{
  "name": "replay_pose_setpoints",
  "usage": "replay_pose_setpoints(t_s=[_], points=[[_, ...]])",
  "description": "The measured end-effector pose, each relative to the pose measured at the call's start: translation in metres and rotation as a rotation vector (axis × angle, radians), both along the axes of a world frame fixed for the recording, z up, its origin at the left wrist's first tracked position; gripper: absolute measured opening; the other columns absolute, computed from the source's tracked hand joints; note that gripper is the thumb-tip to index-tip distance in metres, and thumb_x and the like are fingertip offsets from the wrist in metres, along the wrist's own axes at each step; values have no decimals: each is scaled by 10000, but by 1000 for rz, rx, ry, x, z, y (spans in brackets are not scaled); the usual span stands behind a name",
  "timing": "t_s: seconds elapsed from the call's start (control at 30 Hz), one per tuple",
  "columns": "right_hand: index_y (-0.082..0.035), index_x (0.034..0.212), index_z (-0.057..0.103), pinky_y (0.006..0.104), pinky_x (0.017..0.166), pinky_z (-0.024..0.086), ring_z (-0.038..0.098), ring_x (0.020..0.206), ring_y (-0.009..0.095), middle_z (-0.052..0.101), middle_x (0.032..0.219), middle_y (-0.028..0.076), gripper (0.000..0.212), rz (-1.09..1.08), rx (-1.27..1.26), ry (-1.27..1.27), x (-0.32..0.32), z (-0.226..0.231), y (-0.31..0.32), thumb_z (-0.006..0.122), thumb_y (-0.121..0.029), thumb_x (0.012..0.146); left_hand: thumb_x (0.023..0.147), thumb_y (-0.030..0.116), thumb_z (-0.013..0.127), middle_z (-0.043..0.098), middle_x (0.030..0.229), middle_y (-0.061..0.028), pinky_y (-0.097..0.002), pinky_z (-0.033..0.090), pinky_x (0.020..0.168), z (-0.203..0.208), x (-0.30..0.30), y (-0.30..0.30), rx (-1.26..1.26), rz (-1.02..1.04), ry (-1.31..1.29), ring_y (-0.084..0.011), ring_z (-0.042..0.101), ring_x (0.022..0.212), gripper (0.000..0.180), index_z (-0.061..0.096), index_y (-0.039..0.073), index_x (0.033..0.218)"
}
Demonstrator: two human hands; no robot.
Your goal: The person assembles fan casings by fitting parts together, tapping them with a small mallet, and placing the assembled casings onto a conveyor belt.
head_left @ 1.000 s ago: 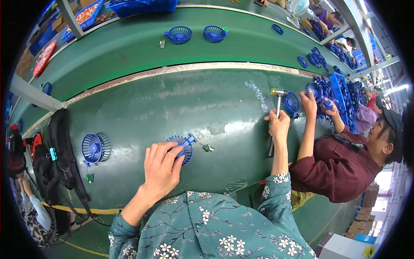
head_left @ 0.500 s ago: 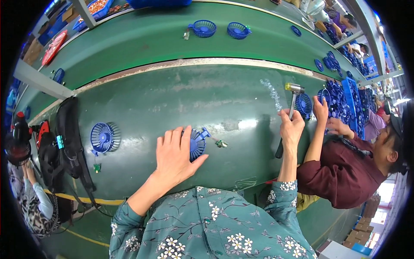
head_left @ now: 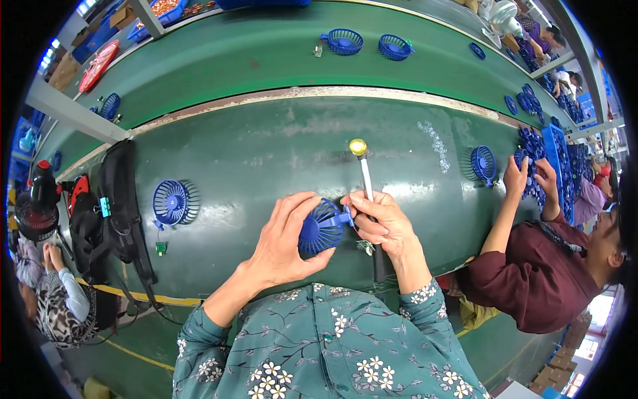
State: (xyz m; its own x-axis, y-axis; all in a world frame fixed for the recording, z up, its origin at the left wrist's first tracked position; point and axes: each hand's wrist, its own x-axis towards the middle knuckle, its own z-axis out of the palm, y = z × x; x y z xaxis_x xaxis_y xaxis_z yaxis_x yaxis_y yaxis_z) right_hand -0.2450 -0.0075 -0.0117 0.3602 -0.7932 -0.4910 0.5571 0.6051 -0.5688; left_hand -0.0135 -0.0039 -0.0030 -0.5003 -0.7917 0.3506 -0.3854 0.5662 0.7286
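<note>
My left hand (head_left: 279,241) is wrapped round the side of a blue fan housing (head_left: 321,227), a round ribbed cage with a short neck pointing right. Between the fingers of my right hand (head_left: 391,225) runs a small hammer (head_left: 366,178) with a yellow head, metal shaft and black handle. Its head points away from me, and the handle comes out below the hand. My right thumb and fingertips are at the housing's neck; whether they also pinch something small there is hidden. A small circuit board (head_left: 365,247) hangs by wires just below that neck.
Another blue housing (head_left: 170,202) with a wired board (head_left: 161,248) lies left, near a black strap bag (head_left: 119,199). Small clear pieces (head_left: 435,146) are scattered right of the hammer. A co-worker (head_left: 531,266) handles blue parts at right. Beyond the ledge, a green belt (head_left: 266,63) carries housings.
My right hand has brought the hammer left from beside the clear pieces to the housing's neck. The housing has shifted slightly right and is tilted in my left hand. The view has shifted a little.
</note>
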Motion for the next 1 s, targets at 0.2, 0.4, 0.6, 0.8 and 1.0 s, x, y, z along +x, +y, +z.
replay_pose_setpoints(t_s=[0.2, 0.4, 0.6, 0.8, 1.0], points=[[43, 1020, 642, 192, 316, 218, 309, 335, 8, 452, 525, -56, 238, 46, -31, 32, 5, -5, 4, 560, -178, 992, 661, 165, 814, 460, 1283, -193, -455, 475, 944, -2, -2, 0, 51, -27, 48, -384, 519, 1133, 788, 418, 23, 1326], [47, 1038, 649, 184, 336, 227, 317, 339, 8, 469, 535, -53, 248, 9, -117, 6, 6, -6, 9, 579, -183, 979, 692, 197, 807, 476, 1276, -193, -443, 463, 963, -7, -1, 0, 196, -30, 97, -370, 524, 1150, 766, 425, 32, 1335], [36, 1098, 660, 201, 382, 277, 356, 403, 2, 599, 664, -9, 246, -41, -182, 267, 19, 3, 7, 676, -108, 899, 713, 259, 802, 490, 1263, -188, -436, 458, 973, -7, 0, -1, 236, 52, 63, -365, 518, 1164, 758, 432, 42, 1338], [33, 1042, 700, 199, 460, 350, 460, 537, 20, 604, 694, -22, 215, -149, -255, 791, 35, 20, 7, 717, -98, 872, 746, 433, 789, 546, 1205, -236, -437, 470, 963, 22, 4, -22, 563, 95, -176, -389, 566, 1099, 868, 381, 5, 1381], [23, 975, 704, 208, 548, 371, 459, 640, 30, 572, 817, -17, 142, -322, -537, 1102, 30, 23, -1, 712, -68, 866, 801, 231, 750, 608, 1004, -149, -386, 504, 776, 28, 24, -85, 276, 226, -161, -300, 616, 877, 443, 585, 9, 1147]])
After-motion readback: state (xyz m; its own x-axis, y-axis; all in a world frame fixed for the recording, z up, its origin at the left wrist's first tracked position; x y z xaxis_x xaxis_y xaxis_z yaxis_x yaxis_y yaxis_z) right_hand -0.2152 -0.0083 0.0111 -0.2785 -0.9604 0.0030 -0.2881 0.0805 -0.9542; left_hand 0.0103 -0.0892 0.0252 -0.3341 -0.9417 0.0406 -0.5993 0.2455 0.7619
